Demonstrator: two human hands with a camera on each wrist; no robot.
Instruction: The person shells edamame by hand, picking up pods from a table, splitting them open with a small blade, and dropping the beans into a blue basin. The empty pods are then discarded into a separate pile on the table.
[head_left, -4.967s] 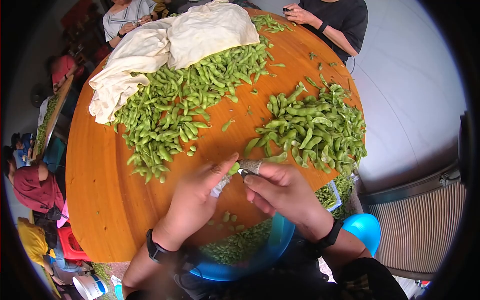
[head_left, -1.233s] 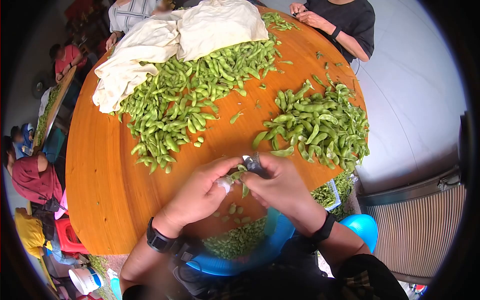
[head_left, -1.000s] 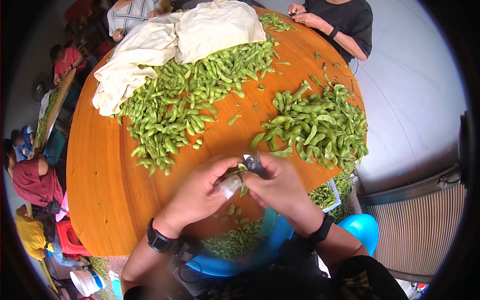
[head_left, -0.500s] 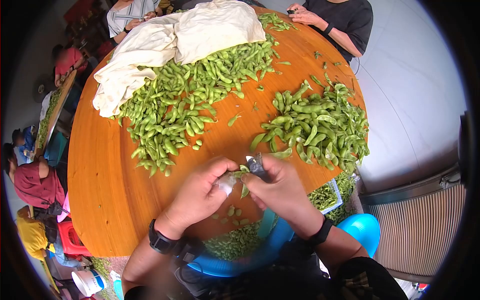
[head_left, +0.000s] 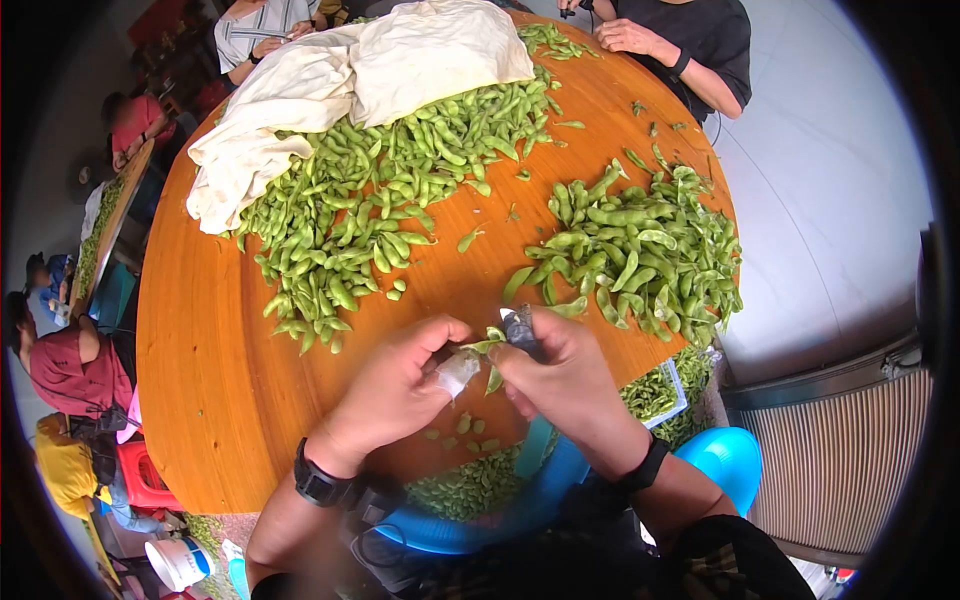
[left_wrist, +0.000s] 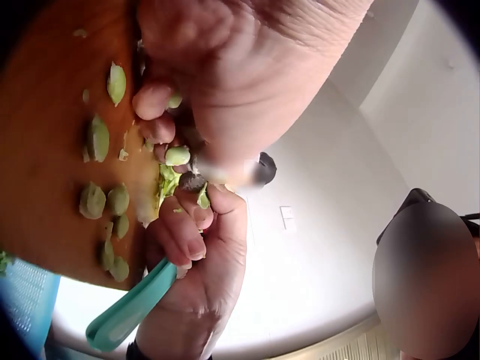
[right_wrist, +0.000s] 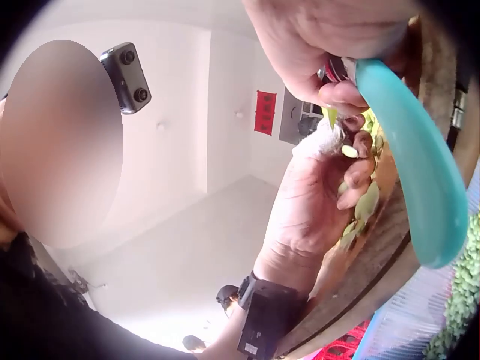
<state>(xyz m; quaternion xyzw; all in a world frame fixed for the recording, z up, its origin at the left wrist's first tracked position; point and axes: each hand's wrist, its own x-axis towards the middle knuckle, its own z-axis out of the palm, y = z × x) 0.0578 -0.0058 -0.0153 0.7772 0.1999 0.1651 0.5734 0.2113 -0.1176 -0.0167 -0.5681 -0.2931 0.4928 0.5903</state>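
Observation:
In the head view both hands meet over the near table edge around an opened green edamame pod (head_left: 490, 350). My left hand (head_left: 390, 385), a white wrap (head_left: 458, 372) on one finger, pinches the pod's left side. Shelled beans (left_wrist: 177, 156) are tucked in its curled fingers in the left wrist view. My right hand (head_left: 565, 370) holds a teal-handled tool (right_wrist: 420, 165), its rounded handle hanging below the fist; its working end is hidden among the fingers. The right thumb presses the pod, and a grey wrap (head_left: 520, 335) covers the right index finger.
A large pod pile (head_left: 350, 220) lies under cream cloth (head_left: 430, 60); another pod heap (head_left: 640, 250) is at right. Several shelled beans (head_left: 465, 425) lie at the table edge, above a blue basin (head_left: 430, 535) of beans. People sit across and at left.
Five seconds ago a pale green bean showed at the left fingertips; now an opened pod hangs between the hands. Over the last second the hands have barely moved. The person across has shifted their hands.

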